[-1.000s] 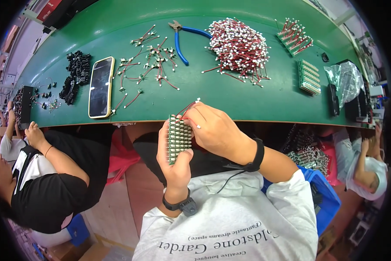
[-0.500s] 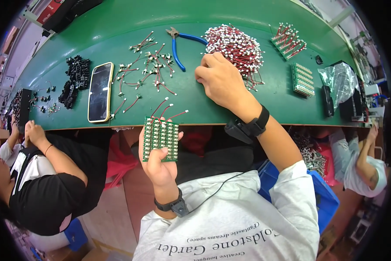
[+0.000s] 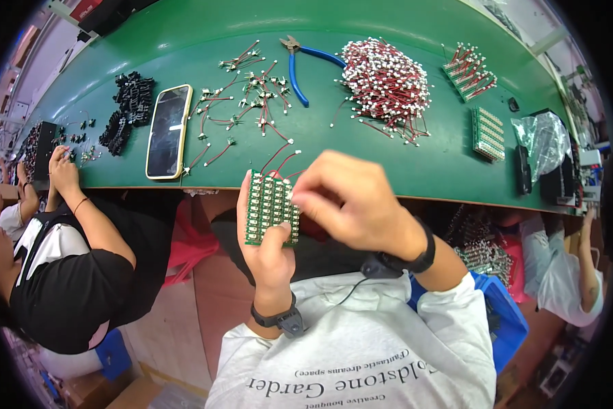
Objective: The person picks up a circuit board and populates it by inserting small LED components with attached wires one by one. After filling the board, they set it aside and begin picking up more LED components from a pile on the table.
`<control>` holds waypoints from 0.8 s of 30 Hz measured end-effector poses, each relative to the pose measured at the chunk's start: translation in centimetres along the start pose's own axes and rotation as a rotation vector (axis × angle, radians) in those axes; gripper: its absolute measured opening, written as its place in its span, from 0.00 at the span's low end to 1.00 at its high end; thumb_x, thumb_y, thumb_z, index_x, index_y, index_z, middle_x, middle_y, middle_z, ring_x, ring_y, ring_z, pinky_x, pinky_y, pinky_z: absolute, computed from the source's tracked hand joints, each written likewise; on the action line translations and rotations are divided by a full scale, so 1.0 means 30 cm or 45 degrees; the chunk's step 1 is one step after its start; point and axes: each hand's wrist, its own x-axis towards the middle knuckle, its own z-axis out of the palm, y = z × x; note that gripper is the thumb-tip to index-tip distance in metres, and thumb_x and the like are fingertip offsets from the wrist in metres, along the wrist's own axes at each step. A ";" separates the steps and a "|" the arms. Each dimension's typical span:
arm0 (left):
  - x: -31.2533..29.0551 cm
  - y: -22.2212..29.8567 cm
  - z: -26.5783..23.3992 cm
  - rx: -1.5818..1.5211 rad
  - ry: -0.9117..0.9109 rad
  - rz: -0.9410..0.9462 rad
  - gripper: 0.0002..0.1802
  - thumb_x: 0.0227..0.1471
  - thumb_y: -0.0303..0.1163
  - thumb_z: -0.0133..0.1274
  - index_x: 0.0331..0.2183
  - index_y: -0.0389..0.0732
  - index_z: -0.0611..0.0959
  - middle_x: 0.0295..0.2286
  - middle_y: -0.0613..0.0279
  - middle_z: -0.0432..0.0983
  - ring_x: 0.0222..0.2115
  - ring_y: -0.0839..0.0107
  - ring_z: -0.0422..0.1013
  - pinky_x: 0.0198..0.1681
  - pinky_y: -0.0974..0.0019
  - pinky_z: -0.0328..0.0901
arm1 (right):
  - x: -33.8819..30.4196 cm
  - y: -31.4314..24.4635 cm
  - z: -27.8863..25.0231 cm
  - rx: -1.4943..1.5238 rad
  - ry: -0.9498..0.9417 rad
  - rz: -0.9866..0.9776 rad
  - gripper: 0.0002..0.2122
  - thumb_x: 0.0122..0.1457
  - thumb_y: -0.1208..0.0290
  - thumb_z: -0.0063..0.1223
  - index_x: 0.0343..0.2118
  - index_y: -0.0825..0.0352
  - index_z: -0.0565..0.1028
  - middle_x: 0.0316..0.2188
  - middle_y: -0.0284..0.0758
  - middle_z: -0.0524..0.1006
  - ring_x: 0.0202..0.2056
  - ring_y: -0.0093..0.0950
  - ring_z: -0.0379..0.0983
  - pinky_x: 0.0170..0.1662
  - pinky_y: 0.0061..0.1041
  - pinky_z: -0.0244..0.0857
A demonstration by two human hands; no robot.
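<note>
My left hand [image 3: 271,266] grips a green circuit board panel [image 3: 265,208] just off the table's near edge, thumb across its face. Rows of small pale components cover the panel, and a few red wires [image 3: 273,158] with white connectors stick out from its far edge. At the panel's right side, my right hand [image 3: 354,201] is closed in a pinch, its fingertips close to the far right corner. Whatever lies between those fingertips is hidden. Beyond it on the green table [image 3: 245,157] is a heap of red wires with white connectors [image 3: 385,82].
Blue-handled cutters [image 3: 294,75] lie left of the heap. Loose wired parts [image 3: 262,95], a phone [image 3: 168,133] and black parts [image 3: 132,102] are farther left. Two more panels [image 3: 488,134] and a clear plastic bag [image 3: 541,143] sit at right. A co-worker [image 3: 81,273] sits at left.
My right hand has come from the wire heap back to the panel's right side. The panel in my left hand has shifted slightly in view. A couple of wires now lie apart at the heap's near edge.
</note>
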 end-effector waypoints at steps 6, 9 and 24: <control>-0.022 -0.019 0.012 0.168 -0.011 0.033 0.44 0.41 0.13 0.38 0.64 0.32 0.55 0.53 0.50 0.67 0.44 0.72 0.70 0.44 0.71 0.68 | -0.020 0.023 0.075 -0.074 0.043 0.004 0.05 0.51 0.81 0.59 0.31 0.70 0.75 0.24 0.35 0.72 0.22 0.28 0.70 0.25 0.25 0.64; -0.033 -0.024 0.001 0.192 -0.106 0.031 0.43 0.44 0.11 0.38 0.64 0.31 0.54 0.56 0.47 0.64 0.49 0.70 0.69 0.52 0.70 0.65 | -0.012 0.027 0.086 -0.046 0.104 -0.019 0.05 0.51 0.82 0.58 0.31 0.71 0.75 0.23 0.35 0.71 0.22 0.28 0.70 0.25 0.26 0.64; -0.028 -0.048 0.010 0.488 -0.168 0.292 0.38 0.49 0.11 0.38 0.63 0.27 0.55 0.59 0.42 0.60 0.57 0.62 0.64 0.60 0.63 0.58 | -0.015 0.001 0.067 -0.362 0.044 -0.164 0.07 0.46 0.83 0.58 0.29 0.71 0.73 0.23 0.37 0.69 0.22 0.34 0.69 0.25 0.30 0.66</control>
